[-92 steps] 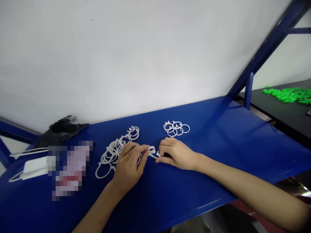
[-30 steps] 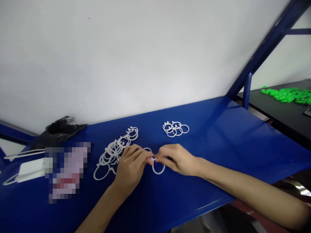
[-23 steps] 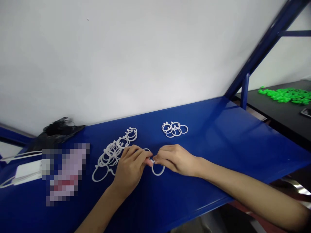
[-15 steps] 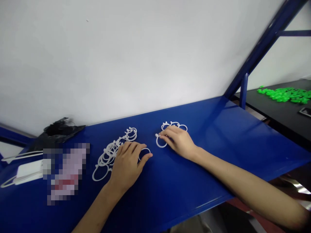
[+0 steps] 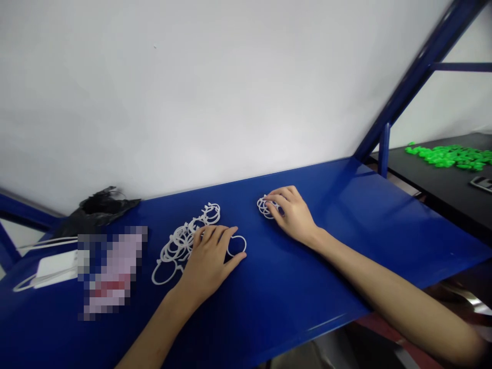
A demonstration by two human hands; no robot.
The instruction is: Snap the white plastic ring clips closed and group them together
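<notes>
My left hand (image 5: 207,256) lies flat and open on the blue shelf (image 5: 346,220), its fingers spread over the right end of a large pile of white plastic rings (image 5: 180,241). One single ring (image 5: 237,246) lies between its index finger and thumb. My right hand (image 5: 291,212) is farther back, fingers apart and resting on a small pile of white rings (image 5: 265,207). Most of that small pile is hidden under the fingers.
A crumpled black bag (image 5: 98,205) sits at the back left by the wall. A white charger with cable (image 5: 52,264) lies at the left edge beside a blurred packet (image 5: 111,266). A blue post (image 5: 383,148) stands at the right. Green pieces (image 5: 449,154) cover a black table beyond.
Both hands held one ring together at the middle. The right hand then carried a ring back to the small pile and now rests on it. The left hand settled flat on the large pile.
</notes>
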